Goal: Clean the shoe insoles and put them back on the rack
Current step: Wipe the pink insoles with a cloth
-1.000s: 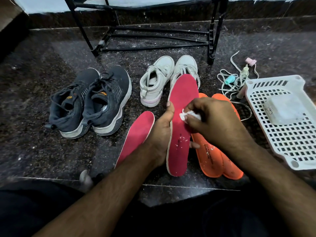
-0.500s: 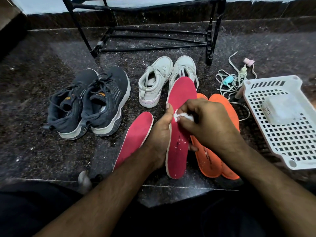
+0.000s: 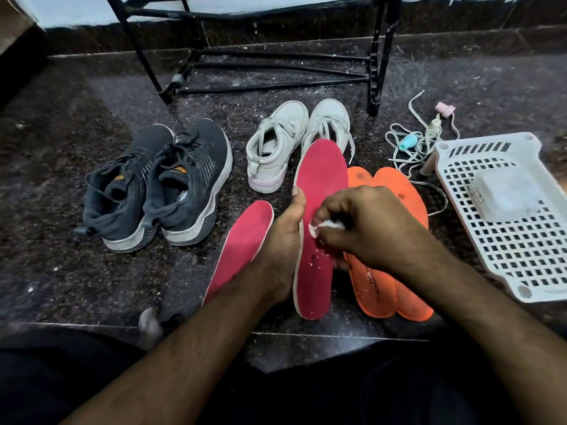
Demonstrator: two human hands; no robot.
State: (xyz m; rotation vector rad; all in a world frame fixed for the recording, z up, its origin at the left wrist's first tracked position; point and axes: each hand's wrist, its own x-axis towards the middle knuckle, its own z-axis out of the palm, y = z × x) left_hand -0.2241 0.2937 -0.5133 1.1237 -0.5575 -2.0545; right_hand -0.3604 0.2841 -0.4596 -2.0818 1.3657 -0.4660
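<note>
Head view: lint-flecked pink insole (image 3: 317,185) in left hand's (image 3: 283,237) grip, right hand (image 3: 365,225) pinching white wad (image 3: 322,226).

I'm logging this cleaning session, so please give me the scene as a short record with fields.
left hand: holds the raised red insole by its edge
right hand: pinches a white wad against that insole
second red insole: lies on the floor
orange insoles: two, overlapping, beside the basket
shoes: dark pair, white pair
rack: nothing on its lower bars
</note>
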